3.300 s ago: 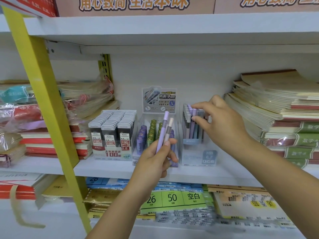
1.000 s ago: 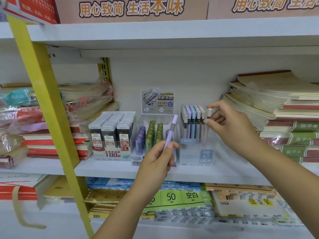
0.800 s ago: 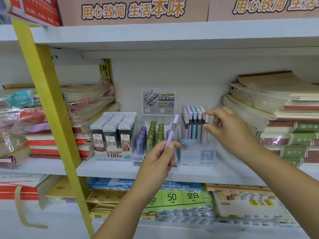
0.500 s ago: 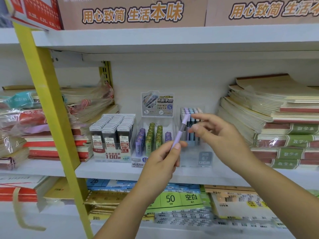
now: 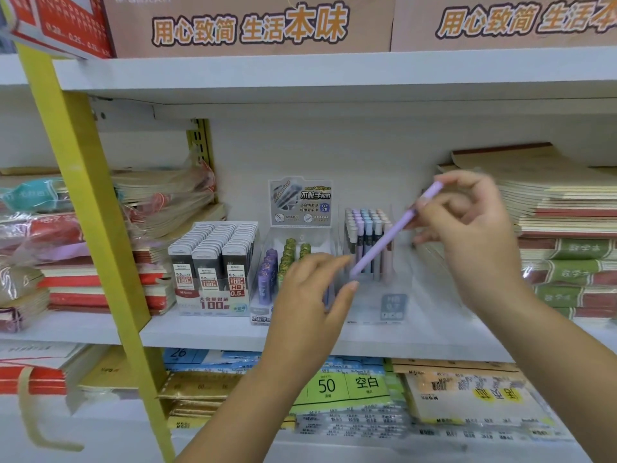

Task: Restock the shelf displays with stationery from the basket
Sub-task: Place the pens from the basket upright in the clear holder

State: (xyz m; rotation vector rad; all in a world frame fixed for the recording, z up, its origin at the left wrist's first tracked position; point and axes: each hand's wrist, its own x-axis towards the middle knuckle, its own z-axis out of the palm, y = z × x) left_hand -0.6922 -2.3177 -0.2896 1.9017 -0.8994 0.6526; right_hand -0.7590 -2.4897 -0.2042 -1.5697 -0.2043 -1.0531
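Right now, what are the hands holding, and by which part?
The right hand pinches the purple pencil near its upper end. The left hand sits at its lower tip; whether it grips there is too blurred to tell.

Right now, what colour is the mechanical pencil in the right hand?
The mechanical pencil is pale lilac; the head view shows it best.

Head-worn view, near the middle shelf (image 5: 207,334)
It looks forward and slightly down, squarely at it, with the upper shelf (image 5: 334,71) and lower shelf (image 5: 100,426) in frame.
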